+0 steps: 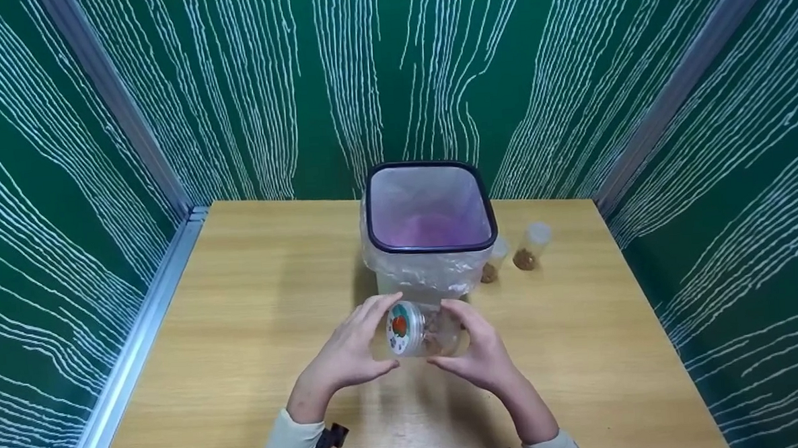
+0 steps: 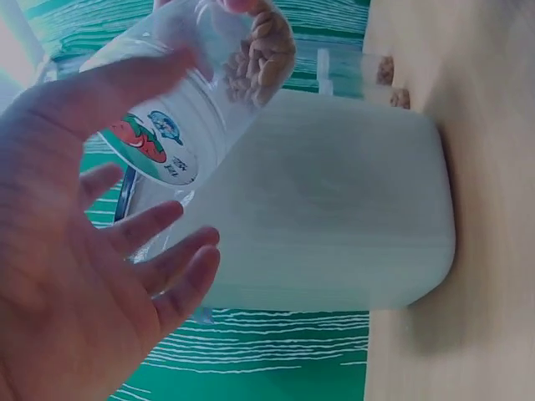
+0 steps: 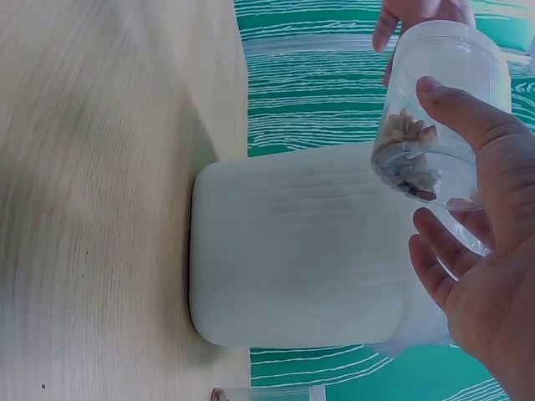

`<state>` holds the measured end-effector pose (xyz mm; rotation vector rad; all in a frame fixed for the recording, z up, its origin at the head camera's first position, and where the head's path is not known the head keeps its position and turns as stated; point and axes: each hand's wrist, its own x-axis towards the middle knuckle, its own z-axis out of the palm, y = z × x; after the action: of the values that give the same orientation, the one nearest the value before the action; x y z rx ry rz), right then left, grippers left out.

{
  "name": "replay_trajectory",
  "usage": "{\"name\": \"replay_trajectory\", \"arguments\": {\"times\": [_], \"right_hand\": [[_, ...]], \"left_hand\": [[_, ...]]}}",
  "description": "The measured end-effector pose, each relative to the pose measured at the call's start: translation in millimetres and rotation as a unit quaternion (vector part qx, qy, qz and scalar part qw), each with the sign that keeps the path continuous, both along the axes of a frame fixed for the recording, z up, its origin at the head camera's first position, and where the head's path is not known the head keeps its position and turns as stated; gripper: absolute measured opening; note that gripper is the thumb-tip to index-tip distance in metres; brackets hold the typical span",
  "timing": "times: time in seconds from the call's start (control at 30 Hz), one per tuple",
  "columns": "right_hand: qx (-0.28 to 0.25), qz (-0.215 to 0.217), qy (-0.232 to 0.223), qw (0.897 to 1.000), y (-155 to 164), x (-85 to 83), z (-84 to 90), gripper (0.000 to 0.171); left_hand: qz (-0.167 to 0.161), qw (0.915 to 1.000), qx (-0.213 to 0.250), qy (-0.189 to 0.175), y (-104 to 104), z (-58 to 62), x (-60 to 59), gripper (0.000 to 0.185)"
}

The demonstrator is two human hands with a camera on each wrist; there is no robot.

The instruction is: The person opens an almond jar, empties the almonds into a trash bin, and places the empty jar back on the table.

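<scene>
A clear plastic jar (image 1: 444, 340) is held on its side above the table, in front of the bin. My right hand (image 1: 483, 356) grips its base end, the thumb lying along the wall in the right wrist view. Small brown pieces (image 2: 263, 60) are gathered toward the jar's base. The round lid (image 1: 398, 326) carries a green, red and white label and faces left. Around this lid my left hand (image 1: 351, 350) is spread, thumb and fingers apart. In the left wrist view its fingers (image 2: 188, 288) stand loose beside the lid.
A pale bin (image 1: 434, 249) with a black rim and a clear plastic liner stands at the table's back middle. Two clear jars with brown contents stand to its right, one jar (image 1: 533, 245) farther out. Green, white-streaked walls enclose the wooden table (image 1: 241, 312).
</scene>
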<state>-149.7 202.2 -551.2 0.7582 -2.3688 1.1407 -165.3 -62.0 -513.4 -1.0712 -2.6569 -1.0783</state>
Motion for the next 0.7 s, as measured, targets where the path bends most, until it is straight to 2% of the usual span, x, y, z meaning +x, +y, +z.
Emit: {"name": "replay_trajectory", "arguments": {"times": [0.13, 0.23, 0.43, 0.7], "right_hand": [[-0.003, 0.002, -0.004, 1.000, -0.7, 0.6, 0.5, 0.093], [-0.005, 0.004, -0.008, 1.000, -0.9, 0.5, 1.3, 0.092], [0.005, -0.001, -0.001, 1.000, -1.1, -0.9, 2.0, 0.090], [0.005, -0.012, 0.008, 1.000, 3.6, -2.1, -2.7, 0.093]], "left_hand": [[-0.017, 0.9997, 0.009, 0.013, 1.1, 3.0, -2.8, 0.099], [-0.014, 0.9998, 0.004, 0.013, 1.1, 4.1, -4.6, 0.095], [0.013, 0.9995, -0.029, -0.007, -1.2, 2.7, -6.5, 0.091], [0.061, 0.9938, -0.086, -0.033, 3.9, -2.3, -8.8, 0.095]]}}
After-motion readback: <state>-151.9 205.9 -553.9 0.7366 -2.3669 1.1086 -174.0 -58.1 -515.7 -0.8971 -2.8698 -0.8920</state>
